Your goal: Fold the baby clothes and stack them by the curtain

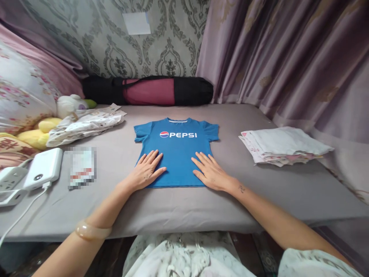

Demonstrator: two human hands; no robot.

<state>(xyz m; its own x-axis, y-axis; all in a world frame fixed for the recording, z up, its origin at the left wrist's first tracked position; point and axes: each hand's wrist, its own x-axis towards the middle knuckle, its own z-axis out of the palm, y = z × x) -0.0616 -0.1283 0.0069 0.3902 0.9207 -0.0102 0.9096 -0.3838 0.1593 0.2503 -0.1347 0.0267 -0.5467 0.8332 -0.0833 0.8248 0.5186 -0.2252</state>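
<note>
A small blue T-shirt (177, 148) with a white PEPSI print lies spread flat, front up, on the grey bed sheet (173, 207). My left hand (147, 171) rests palm down on the shirt's lower left part, fingers spread. On the lower right part lies my right hand (210, 171), also flat with fingers apart. Neither hand holds anything. A pale bangle sits on my left wrist.
A stack of folded white printed cloths (284, 146) lies to the right. At left are loose light clothes (83, 125), yellow soft toys (40, 132), a white power bank (43, 169) with cable and a power strip (10, 184). A black and red roll bag (148, 91) lies against the wall.
</note>
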